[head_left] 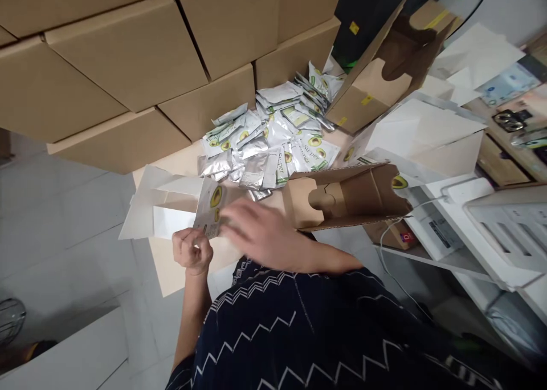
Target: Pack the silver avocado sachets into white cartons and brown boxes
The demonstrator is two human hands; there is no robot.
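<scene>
If I press hard, white box [174,222]: may buckle.
Left hand [192,250]: grip clenched.
Right hand [258,230]: grip blurred, can't tell.

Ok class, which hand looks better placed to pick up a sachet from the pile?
Right, I'd judge: the right hand is nearer the sachet pile, while the left hand is curled at the white box.
</scene>
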